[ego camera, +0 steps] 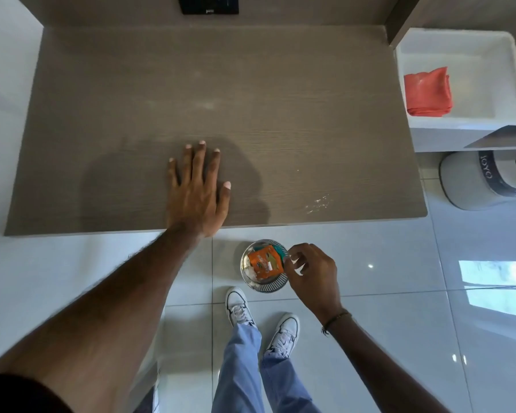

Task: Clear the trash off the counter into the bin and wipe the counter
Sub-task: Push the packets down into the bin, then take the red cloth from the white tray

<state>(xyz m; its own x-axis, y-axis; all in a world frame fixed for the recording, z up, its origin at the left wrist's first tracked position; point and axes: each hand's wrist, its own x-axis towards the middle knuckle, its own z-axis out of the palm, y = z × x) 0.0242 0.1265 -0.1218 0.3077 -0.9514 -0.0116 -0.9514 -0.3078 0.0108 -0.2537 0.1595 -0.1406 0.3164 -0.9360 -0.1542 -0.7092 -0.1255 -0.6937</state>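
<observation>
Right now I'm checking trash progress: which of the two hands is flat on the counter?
The left hand, fingers spread and palm down on the brown counter. The right hand is curled beside the small metal bin on the floor.

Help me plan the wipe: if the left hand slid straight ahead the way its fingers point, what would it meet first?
Probably nothing soon: the left hand lies flat on the counter, and bare wood runs ahead to the back wall, near the black panel.

Single head-worn wide-angle view, looking steeply down.
Camera sits above the counter (251, 114) front edge, facing forward; close range, floor (399, 323) and wearer's shoes (239, 305) at the bottom.
</observation>
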